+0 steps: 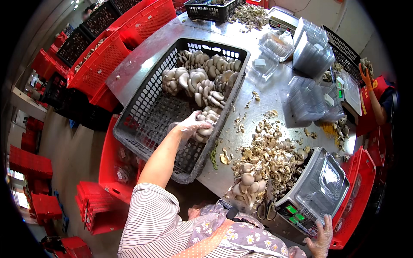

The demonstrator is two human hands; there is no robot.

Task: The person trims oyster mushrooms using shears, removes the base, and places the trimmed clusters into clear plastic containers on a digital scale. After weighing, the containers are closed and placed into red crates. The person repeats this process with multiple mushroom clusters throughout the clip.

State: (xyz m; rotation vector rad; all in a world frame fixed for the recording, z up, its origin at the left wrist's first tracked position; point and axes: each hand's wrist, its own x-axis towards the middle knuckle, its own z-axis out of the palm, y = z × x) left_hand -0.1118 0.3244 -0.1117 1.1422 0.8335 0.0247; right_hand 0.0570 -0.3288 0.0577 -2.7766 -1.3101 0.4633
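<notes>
My left hand (pixel 192 125), in a clear glove, reaches into a black plastic crate (pixel 142 155). Its fingers close round a cluster of oyster mushrooms (pixel 202 134) at the crate's right side. More oyster mushroom clusters (pixel 195 81) fill the crate's far part, while its near left shows bare grid. At the lower right, my right hand (pixel 320 238), gloved too, holds nothing, fingers apart. Beside it a clear plastic container (pixel 322 185) with its lid up rests on a weighing scale (pixel 297 215) with green displays.
Mushroom trimmings (pixel 271 159) heap on the metal table (pixel 206 172), with a loose cluster (pixel 249 185) and scissors (pixel 266 210) nearby. Stacked clear containers (pixel 305 101) stand farther right. Red crates (pixel 114 172) flank the table. At right, another person's orange-gloved hand (pixel 366 79) raises mushrooms.
</notes>
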